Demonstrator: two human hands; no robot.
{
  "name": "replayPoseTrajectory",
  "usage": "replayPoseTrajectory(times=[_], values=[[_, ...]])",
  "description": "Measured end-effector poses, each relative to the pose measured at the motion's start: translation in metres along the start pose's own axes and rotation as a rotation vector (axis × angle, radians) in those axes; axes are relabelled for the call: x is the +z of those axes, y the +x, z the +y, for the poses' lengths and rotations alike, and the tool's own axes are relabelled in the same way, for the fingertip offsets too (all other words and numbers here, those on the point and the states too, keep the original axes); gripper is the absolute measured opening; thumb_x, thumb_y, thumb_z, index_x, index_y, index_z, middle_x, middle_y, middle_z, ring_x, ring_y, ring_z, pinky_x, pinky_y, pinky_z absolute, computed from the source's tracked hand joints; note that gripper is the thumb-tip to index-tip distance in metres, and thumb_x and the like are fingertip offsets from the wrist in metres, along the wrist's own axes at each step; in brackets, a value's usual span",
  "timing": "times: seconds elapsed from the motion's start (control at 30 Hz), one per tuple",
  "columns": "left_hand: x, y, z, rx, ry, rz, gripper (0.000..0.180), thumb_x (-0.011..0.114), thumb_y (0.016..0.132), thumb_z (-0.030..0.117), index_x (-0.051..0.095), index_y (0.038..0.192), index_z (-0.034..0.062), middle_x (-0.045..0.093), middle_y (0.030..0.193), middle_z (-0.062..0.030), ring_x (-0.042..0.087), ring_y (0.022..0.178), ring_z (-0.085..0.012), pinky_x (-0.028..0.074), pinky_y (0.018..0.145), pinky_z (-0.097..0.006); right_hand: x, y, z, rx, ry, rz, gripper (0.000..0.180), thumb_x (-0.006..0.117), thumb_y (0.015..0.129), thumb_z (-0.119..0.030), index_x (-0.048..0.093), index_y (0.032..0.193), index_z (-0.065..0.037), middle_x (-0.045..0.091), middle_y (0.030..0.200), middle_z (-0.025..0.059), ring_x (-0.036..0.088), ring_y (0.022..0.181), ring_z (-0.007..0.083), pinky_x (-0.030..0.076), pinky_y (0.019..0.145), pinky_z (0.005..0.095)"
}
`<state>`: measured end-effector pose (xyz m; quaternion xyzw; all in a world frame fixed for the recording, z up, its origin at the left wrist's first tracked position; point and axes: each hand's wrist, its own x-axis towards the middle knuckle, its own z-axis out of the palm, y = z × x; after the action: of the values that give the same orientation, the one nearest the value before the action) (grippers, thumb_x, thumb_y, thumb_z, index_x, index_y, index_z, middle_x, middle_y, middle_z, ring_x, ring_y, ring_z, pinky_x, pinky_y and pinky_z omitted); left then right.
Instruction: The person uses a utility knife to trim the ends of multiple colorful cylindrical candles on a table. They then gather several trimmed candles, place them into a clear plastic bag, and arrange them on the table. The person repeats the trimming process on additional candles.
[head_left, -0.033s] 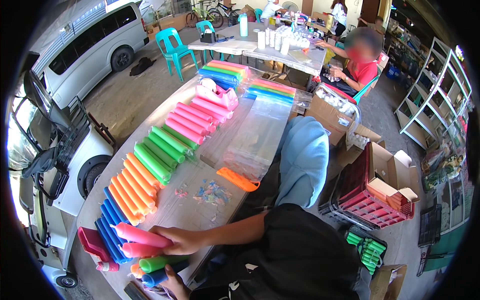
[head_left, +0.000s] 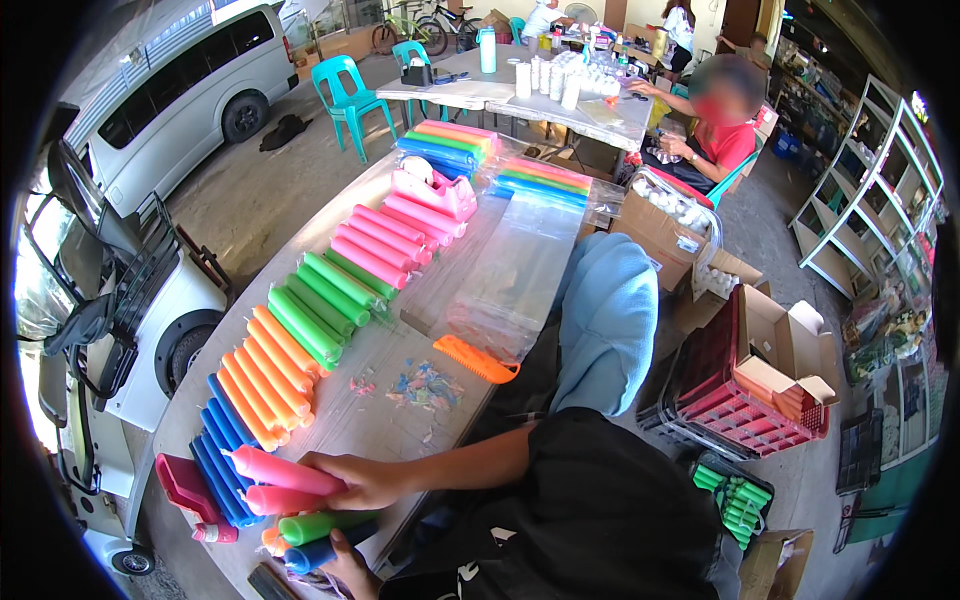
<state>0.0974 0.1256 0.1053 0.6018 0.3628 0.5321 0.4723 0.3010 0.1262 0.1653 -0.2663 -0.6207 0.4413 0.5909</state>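
Head view. Right hand [head_left: 365, 482] closed on two pinks [head_left: 288, 472], fingers wrapped at the base end, tips jutting left over the near part of the blue row [head_left: 212, 482]. Left hand [head_left: 350, 570] grips navy [head_left: 322, 552], thumb on top, lower fingers hidden; green [head_left: 315, 526] directly above navy, orange [head_left: 273, 541] tip peeking out; all near the blue row's lower end. Judgement: smooth wax may slip; hold lightly but firmly, bases level, tips clear of the blue row.
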Motion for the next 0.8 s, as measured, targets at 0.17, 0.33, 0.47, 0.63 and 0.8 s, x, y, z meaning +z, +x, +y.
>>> replayPoseTrajectory(times=[0.17, 0.33, 0.47, 0.63, 0.8], values=[[-0.005, -0.005, -0.008, -0.012, 0.039, 0.026, 0.075, 0.07, 0.089, 0.029, 0.031, 0.145, -0.0021, 0.044, 0.142, -0.019, 0.049, 0.124, -0.029, 0.038, 0.108, -0.042, -0.001, -0.001, 0.004, 0.086, 0.105, -0.025, 0.051, 0.063, 0.089, -0.008, 0.041, 0.135, -0.004, 0.058, 0.123, 0.0111, 0.053, 0.118, 0.02, 0.039, 0.101, 0.035], [-0.009, 0.009, -0.033, -0.041, -0.073, 0.073, 0.075, 0.072, 0.089, 0.03, 0.032, 0.144, -0.0028, 0.045, 0.141, -0.0199, 0.049, 0.122, -0.0293, 0.039, 0.106, -0.043, -0.008, -0.002, 0.002, 0.102, 0.16, -0.061, 0.052, 0.061, 0.089, -0.009, 0.041, 0.136, -0.004, 0.057, 0.123, 0.0101, 0.052, 0.118, 0.0194, 0.038, 0.102, 0.035], [-0.015, 0.009, -0.043, -0.034, -0.018, 0.099, 0.076, 0.072, 0.089, 0.03, 0.031, 0.144, -0.0033, 0.045, 0.14, -0.0204, 0.049, 0.122, -0.0292, 0.039, 0.106, -0.043, -0.009, -0.002, -0.002, 0.106, 0.108, -0.064, 0.053, 0.062, 0.09, -0.014, 0.04, 0.138, -0.004, 0.056, 0.126, 0.011, 0.052, 0.12, 0.0212, 0.038, 0.102, 0.0364], [-0.011, 0.006, -0.034, -0.022, 0.108, 0.166, 0.081, 0.072, 0.088, 0.035, 0.029, 0.145, -0.0039, 0.047, 0.138, -0.0216, 0.051, 0.119, -0.0296, 0.042, 0.102, -0.042, -0.005, -0.002, -0.004, 0.055, 0.128, -0.055, 0.056, 0.061, 0.095, -0.033, 0.039, 0.138, -0.004, 0.054, 0.129, 0.0133, 0.051, 0.121, 0.025, 0.038, 0.104, 0.0386], [-0.001, 0.012, -0.021, -0.035, 0.115, 0.209, 0.082, 0.072, 0.087, 0.036, 0.03, 0.145, -0.0036, 0.047, 0.136, -0.0206, 0.052, 0.117, -0.0292, 0.044, 0.1, -0.042, 0.001, -0.003, -0.005, -0.023, 0.158, -0.091, 0.064, 0.061, 0.094, -0.046, 0.041, 0.137, -0.003, 0.053, 0.13, 0.0135, 0.05, 0.122, 0.026, 0.037, 0.105, 0.0388]])
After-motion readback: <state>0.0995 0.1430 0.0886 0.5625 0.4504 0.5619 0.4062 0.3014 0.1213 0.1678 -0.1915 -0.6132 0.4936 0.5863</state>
